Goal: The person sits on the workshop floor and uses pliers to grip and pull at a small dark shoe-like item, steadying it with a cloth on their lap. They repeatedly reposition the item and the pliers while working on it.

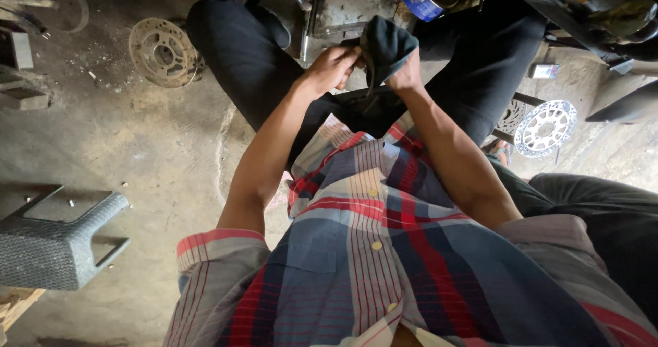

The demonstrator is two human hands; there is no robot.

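I am gripping a dark cloth (pixel 385 45) between both fists, left hand (pixel 332 67) pinching its edge, right hand (pixel 406 76) bunched beneath, seemingly wiping my fingers

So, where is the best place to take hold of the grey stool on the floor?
Probably by the open slot in the stool, at its right side, reaching from above. The slot leaves a thin bar to hook fingers around, and that side faces the left hand; the flat top gives no grip.
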